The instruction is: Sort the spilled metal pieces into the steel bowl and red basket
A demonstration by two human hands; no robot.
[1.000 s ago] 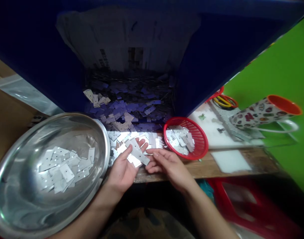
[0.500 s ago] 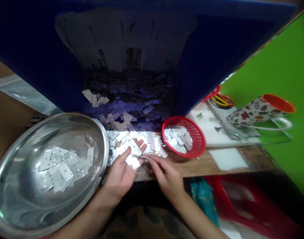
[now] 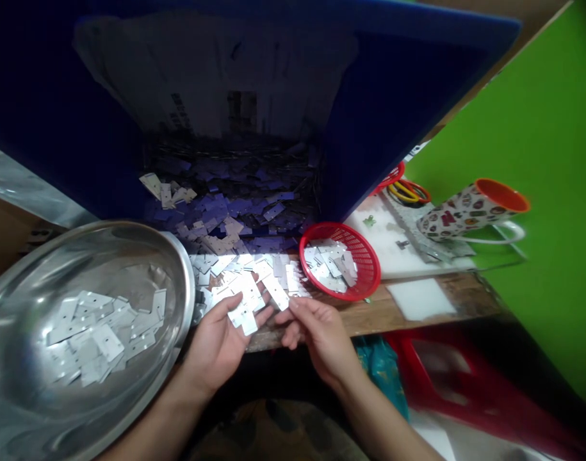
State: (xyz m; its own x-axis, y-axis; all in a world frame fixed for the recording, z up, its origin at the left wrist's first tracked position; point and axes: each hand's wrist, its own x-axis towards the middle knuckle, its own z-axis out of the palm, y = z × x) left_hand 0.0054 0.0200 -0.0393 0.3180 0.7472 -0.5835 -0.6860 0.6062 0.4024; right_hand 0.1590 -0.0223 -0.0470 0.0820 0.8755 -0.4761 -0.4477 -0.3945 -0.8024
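Several small flat metal plates (image 3: 247,298) with holes lie in my left hand (image 3: 218,349), palm up, its fingers curled around them. My right hand (image 3: 316,326) pinches one rectangular metal plate (image 3: 276,292) by its near end, between thumb and forefinger, just right of the left hand. Behind both hands, loose plates (image 3: 225,243) spread from the blue box (image 3: 369,115) onto the wooden bench. A round red basket (image 3: 369,272) holding more plates stands beyond the right hand. To the left, a large steel basin (image 3: 177,301) contains a heap of similar plates.
Right of the basket are a white foam sheet (image 3: 422,299), a patterned mug (image 3: 465,211) with an orange rim, and yellow and orange rings (image 3: 408,192). The wooden bench edge (image 3: 360,320) runs below. Under it are a teal bag (image 3: 383,378) and a red stool (image 3: 431,378).
The plate in my right hand was edge-on over the left palm; now it shows its flat face, turned upward and away. The view has shifted, so the surroundings appear further left.
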